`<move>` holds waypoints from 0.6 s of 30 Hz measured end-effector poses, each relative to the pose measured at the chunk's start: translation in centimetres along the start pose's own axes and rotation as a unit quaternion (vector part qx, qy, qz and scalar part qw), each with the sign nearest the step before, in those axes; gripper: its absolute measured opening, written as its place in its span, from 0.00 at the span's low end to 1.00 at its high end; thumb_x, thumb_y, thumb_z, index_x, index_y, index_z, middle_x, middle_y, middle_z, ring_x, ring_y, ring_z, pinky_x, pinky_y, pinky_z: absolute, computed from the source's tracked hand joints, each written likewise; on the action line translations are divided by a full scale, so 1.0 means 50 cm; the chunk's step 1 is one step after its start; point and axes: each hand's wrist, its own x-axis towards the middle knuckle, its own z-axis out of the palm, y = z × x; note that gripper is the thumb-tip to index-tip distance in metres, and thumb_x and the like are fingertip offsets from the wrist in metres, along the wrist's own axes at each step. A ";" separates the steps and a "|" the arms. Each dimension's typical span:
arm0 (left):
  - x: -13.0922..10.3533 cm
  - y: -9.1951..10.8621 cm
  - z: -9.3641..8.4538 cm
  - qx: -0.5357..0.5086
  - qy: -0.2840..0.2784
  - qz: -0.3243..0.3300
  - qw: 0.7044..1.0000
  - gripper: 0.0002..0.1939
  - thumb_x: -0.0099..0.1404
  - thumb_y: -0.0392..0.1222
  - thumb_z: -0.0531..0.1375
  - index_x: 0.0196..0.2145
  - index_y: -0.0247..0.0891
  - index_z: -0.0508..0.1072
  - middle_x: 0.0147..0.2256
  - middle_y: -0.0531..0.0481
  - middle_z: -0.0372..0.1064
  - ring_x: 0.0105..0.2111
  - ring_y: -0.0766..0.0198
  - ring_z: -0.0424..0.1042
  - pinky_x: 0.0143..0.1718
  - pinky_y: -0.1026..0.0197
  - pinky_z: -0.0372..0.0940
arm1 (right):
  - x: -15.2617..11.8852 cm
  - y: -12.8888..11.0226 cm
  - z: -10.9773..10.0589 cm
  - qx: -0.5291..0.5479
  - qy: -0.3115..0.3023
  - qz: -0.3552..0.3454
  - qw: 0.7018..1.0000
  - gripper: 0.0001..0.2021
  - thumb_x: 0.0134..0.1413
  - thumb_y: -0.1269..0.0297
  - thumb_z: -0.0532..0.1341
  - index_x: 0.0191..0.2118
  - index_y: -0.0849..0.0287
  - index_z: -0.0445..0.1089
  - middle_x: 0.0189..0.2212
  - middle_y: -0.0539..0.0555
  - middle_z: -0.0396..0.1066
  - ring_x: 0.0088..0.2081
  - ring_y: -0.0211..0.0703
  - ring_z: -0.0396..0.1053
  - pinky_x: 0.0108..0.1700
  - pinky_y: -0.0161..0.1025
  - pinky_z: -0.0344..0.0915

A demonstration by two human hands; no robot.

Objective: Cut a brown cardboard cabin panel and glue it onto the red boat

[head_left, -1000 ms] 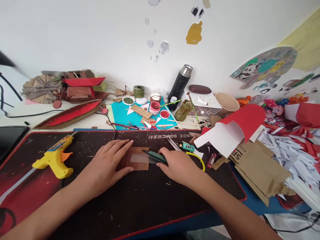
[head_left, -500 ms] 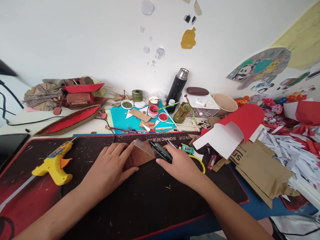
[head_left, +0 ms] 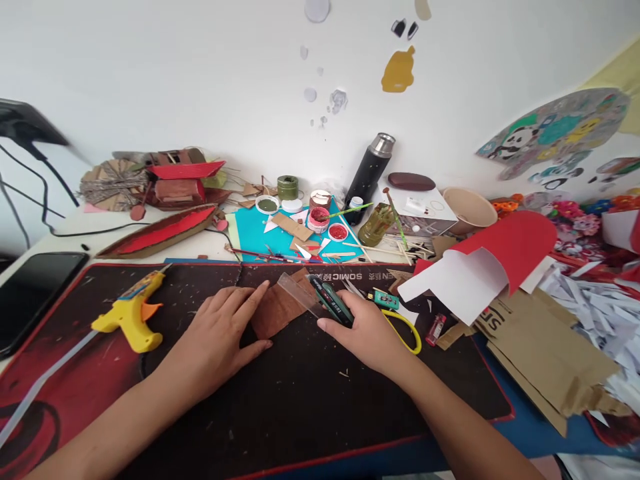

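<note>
My left hand (head_left: 220,333) lies flat on the dark desk mat (head_left: 300,400), its fingers pressing the left edge of a brown cardboard piece (head_left: 277,310). My right hand (head_left: 365,333) grips a green utility knife (head_left: 330,301) that points up and to the left over the cardboard's right side. A clear plastic ruler (head_left: 299,293) lies slanted across the cardboard, just beside the knife.
A yellow glue gun (head_left: 131,313) lies left on the mat, a phone (head_left: 30,293) further left. Yellow-handled scissors (head_left: 400,320), red and white paper (head_left: 475,267) and brown cardboard sheets (head_left: 545,353) crowd the right. Paint pots (head_left: 320,217), a black flask (head_left: 370,177) and a red cardboard boat (head_left: 160,230) stand behind.
The cardboard piece and ruler have turned from lying square to slanted. My right hand has swung the knife from pointing left to pointing up and left.
</note>
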 end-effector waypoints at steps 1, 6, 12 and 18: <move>0.000 0.007 -0.001 0.012 0.001 -0.007 1.000 0.42 0.72 0.62 0.57 0.75 0.39 0.51 0.57 0.37 0.71 0.55 0.43 0.70 0.56 0.44 0.64 | 0.001 -0.005 0.002 0.009 0.001 -0.002 1.000 0.12 0.60 0.54 0.67 0.46 0.54 0.73 0.38 0.52 0.78 0.38 0.49 0.74 0.39 0.42 0.64; 0.008 0.043 0.005 0.104 0.016 -0.040 0.994 0.47 0.71 0.69 0.53 0.72 0.29 0.58 0.48 0.32 0.73 0.46 0.39 0.72 0.47 0.41 0.66 | -0.001 -0.018 0.005 0.038 0.002 0.001 0.999 0.15 0.60 0.54 0.67 0.49 0.53 0.73 0.42 0.52 0.79 0.42 0.50 0.75 0.43 0.43 0.65; -0.007 0.031 0.012 0.008 0.030 -0.017 0.999 0.47 0.71 0.71 0.52 0.74 0.35 0.52 0.48 0.37 0.73 0.47 0.43 0.74 0.51 0.43 0.67 | -0.017 0.001 -0.002 0.013 -0.009 0.011 1.000 0.14 0.60 0.53 0.67 0.47 0.54 0.73 0.40 0.53 0.78 0.41 0.50 0.74 0.41 0.42 0.64; -0.026 0.013 0.003 -0.079 0.010 -0.037 0.996 0.36 0.75 0.58 0.53 0.74 0.43 0.53 0.51 0.41 0.75 0.51 0.46 0.75 0.57 0.43 0.67 | -0.027 -0.016 0.000 -0.076 -0.066 -0.004 0.995 0.11 0.63 0.57 0.67 0.46 0.54 0.72 0.36 0.52 0.78 0.39 0.49 0.75 0.37 0.39 0.59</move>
